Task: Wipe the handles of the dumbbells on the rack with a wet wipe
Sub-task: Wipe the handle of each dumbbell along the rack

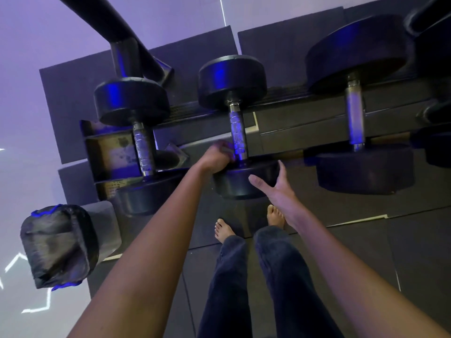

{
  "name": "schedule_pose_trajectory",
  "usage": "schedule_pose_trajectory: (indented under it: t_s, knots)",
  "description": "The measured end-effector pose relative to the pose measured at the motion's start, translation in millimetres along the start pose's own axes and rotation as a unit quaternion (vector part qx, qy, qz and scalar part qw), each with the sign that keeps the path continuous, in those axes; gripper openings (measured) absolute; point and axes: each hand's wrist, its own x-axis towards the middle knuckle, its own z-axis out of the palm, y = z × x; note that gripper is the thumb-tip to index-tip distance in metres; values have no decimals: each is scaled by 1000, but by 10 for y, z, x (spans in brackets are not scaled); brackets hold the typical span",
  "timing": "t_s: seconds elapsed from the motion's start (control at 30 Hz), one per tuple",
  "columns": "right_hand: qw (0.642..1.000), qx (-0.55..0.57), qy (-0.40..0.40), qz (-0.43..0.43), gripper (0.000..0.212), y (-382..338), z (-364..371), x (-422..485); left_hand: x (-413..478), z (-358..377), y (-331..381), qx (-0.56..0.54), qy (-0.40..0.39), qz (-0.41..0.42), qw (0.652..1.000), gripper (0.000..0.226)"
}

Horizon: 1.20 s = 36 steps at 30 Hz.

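Dark rubber floor (415, 252) mats fill the 3 to 6 o'clock part of the view. Across the middle, from 9 to 3 o'clock, runs the dumbbell rack (305, 135), and three dumbbells lie on it side by side with their handles pointing toward 12 o'clock. The right dumbbell (355, 118) at 2 o'clock is the biggest. The middle dumbbell (238, 130) sits just above centre, and the left dumbbell (144, 147) is at 10 o'clock. At 8 o'clock, beside the rack's end, stands a black wrapped bundle (61, 245).

Two bare forearms reach up from 6 o'clock over dark trouser legs and bare feet (223, 230). The left hand (218, 158) is clenched at the near end of the middle dumbbell's knurled handle, on its 9 o'clock side. Its fingers are curled round a small pale patch that looks like the wet wipe (225, 149), pressed against the metal; it is blurred and mostly hidden. The right hand (273, 186) is released, with fingers straight and spread and the thumb pointing to 12 o'clock. It lies against the 3 o'clock side of that dumbbell's near head (239, 184).
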Motion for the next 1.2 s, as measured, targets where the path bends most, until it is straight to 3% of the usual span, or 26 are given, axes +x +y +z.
schedule_pose_trajectory:
  t_s: [0.1, 0.2, 0.4, 0.63, 0.7, 0.77, 0.87, 1.07, 1.2]
  knots:
    - [1000, -7, 7, -5, 105, 30, -11, 3, -42, 5, -42, 1, -4, 13, 1000, 28]
    - [1000, -4, 9, -15, 106, 36, -5, 9, -104, -21, -66, -21, 19, 18, 999, 36]
    - [1000, -6, -6, -12, 106, 42, -34, 27, 15, 72, 14, -4, 27, -15, 1000, 31]
    - [999, -17, -24, -14, 107, -11, -36, -12, -351, -94, 59, -46, 23, 59, 997, 25]
    - [1000, -13, -25, -5, 95, -27, -27, -15, -345, -70, 127, -39, 129, 137, 981, 28]
    - [1000, 26, -13, 4, 75, -49, -16, 1, -246, 3, 211, -99, 285, 194, 934, 26]
    - [997, 63, 52, 10, 64, -92, 30, 65, -71, 180, 356, -205, 397, 219, 867, 25]
    - [976, 128, 158, 78, 71, -153, 180, 306, 248, 328, 403, -137, 416, 191, 878, 12]
    - [965, 143, 211, 67, 69, -136, 241, 370, 372, 262, 335, -234, 377, 161, 881, 9]
